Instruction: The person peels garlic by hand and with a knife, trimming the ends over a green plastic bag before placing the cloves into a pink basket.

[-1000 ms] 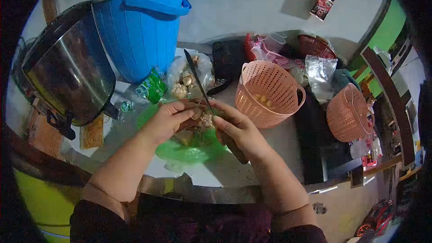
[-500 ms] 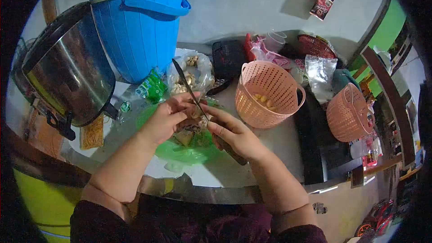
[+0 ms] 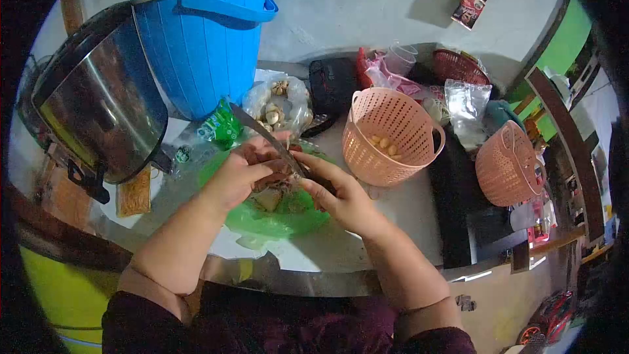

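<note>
Above a green plastic bag (image 3: 282, 223) holding papery peelings, my two hands meet. My right hand (image 3: 337, 190) is closed on a knife (image 3: 265, 132), whose dark blade slants up and left past my other hand; its handle is hidden in the palm. My left hand (image 3: 239, 174) has its fingers curled around what looks like garlic (image 3: 280, 167), partly covered by fingers and blade. Behind the hands, a clear bag (image 3: 295, 101) contains garlic bulbs (image 3: 274, 115). Pale peeled cloves (image 3: 385, 144) lie in a pink perforated basket (image 3: 393, 118) to the right.
At the left stand a large metal pot (image 3: 101, 105) and a blue lidded bucket (image 3: 200, 46). A green packet (image 3: 223, 124) and a brown packet (image 3: 134, 195) lie nearby. Another pink basket (image 3: 510, 165) is at the right, below a clear plastic bag (image 3: 466, 105).
The knife has turned in my right hand, its tip swinging left and down. Its handle, visible below the palm before, is now hidden. My left hand stays nearly in place.
</note>
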`<state>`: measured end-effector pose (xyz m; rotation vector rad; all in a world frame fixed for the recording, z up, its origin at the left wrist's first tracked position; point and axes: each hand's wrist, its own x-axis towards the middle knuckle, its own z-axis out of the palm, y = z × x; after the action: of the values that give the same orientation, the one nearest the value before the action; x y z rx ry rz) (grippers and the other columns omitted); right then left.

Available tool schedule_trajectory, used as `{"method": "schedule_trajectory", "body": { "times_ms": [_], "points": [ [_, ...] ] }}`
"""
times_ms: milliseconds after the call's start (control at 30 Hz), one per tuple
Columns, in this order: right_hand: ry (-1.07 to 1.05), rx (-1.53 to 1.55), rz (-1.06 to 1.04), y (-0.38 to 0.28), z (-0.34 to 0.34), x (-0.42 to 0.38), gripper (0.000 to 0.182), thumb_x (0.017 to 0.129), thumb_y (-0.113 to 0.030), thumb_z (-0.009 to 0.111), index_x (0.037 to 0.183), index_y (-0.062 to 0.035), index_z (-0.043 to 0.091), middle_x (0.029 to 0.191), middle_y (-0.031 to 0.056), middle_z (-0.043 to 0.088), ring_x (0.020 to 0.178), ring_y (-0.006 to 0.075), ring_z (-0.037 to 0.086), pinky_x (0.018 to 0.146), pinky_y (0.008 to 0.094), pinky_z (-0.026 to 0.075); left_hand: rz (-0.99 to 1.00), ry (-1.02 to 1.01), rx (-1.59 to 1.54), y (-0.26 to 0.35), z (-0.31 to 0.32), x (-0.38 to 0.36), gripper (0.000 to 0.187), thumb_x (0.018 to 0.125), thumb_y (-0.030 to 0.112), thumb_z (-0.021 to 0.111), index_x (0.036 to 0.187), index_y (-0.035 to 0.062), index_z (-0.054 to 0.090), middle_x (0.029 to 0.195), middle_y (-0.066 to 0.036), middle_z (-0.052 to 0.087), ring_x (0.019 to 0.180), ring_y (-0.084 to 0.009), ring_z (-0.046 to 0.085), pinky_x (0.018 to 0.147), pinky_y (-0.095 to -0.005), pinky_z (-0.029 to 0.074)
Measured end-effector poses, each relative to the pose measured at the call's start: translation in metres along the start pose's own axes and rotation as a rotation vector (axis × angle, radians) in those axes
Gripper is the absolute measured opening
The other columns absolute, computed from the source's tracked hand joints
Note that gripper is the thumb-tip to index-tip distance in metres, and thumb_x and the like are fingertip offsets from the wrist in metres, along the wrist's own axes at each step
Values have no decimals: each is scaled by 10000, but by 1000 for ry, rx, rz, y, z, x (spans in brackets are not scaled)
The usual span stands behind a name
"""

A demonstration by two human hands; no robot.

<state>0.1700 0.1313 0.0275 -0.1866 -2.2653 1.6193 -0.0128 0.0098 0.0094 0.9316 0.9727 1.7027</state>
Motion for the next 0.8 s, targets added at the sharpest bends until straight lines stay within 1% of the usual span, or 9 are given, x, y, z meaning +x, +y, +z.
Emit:
{"method": "schedule_trajectory", "body": {
  "times_ms": [67, 200, 267, 300, 367, 433, 500, 633, 800],
  "points": [
    [8, -12, -39, 7, 0, 1, 475, 971, -155, 551, 1421, -91, 413, 932, -14, 545, 699, 51, 467, 611, 211, 413, -1, 7, 15, -2, -2, 1, 512, 877, -37, 550, 1372, 3, 425, 1129, -81, 619, 1002, -154, 609, 901, -294, 491],
    [39, 34, -58, 9, 1, 2, 470, 973, -141, 542, 1419, -74, 410, 936, -9, 547, 690, 49, 469, 600, 210, 411, -41, 55, 27, -2, -2, 2, 468, 868, -48, 556, 1323, 33, 481, 1181, -83, 599, 1044, -168, 595, 927, -308, 477],
    [61, 119, 45, 0, -1, 0, 462, 972, -149, 541, 1410, -68, 419, 1030, 29, 555, 810, 86, 500, 699, 240, 424, -54, 94, 132, -7, -6, 3, 431, 846, -77, 546, 1249, 75, 552, 1311, -106, 546, 1162, -204, 555, 987, -354, 449],
    [76, 185, 135, -9, -4, -1, 458, 969, -161, 545, 1403, -67, 429, 1135, 66, 566, 933, 124, 529, 802, 271, 438, -54, 87, 95, -5, -4, 4, 425, 859, -54, 565, 1266, 63, 540, 1248, -86, 576, 1105, -180, 574, 954, -328, 464],
    [97, 273, 239, -12, -7, -1, 457, 972, -179, 541, 1401, -69, 432, 1200, 84, 582, 987, 137, 553, 846, 279, 457, -56, 71, 20, -2, 3, 3, 428, 884, -9, 601, 1301, 38, 518, 1122, -48, 636, 990, -132, 612, 889, -277, 495],
    [112, 314, 266, -2, -8, 0, 461, 981, -193, 529, 1413, -77, 418, 1120, 45, 593, 849, 89, 543, 731, 233, 464, -40, 82, 31, -2, 1, 2, 381, 899, 5, 590, 1274, 46, 542, 1157, -49, 629, 1005, -136, 612, 886, -292, 502],
    [101, 269, 140, 6, -6, 1, 434, 986, -211, 527, 1389, -76, 441, 970, 4, 576, 709, 44, 474, 606, 200, 412, -54, 121, 19, -4, -1, 2, 360, 913, 29, 575, 1271, 46, 544, 1175, -60, 619, 1017, -154, 613, 889, -316, 506],
    [64, 310, 173, 1, -2, 1, 401, 973, -198, 554, 1345, -79, 468, 933, 7, 575, 712, 55, 496, 619, 216, 431, 2, 170, -48, -14, -17, 6, 265, 899, 19, 603, 1164, 32, 601, 1178, -79, 627, 1027, -151, 612, 908, -300, 501],
    [105, 285, 130, 6, 3, 1, 443, 949, -155, 590, 1358, -85, 436, 927, 8, 568, 723, 56, 497, 617, 219, 429, -8, 192, -86, -10, -13, 3, 179, 907, 41, 595, 1080, 27, 642, 1125, -80, 654, 975, -163, 640, 830, -306, 546]
  ]
}}
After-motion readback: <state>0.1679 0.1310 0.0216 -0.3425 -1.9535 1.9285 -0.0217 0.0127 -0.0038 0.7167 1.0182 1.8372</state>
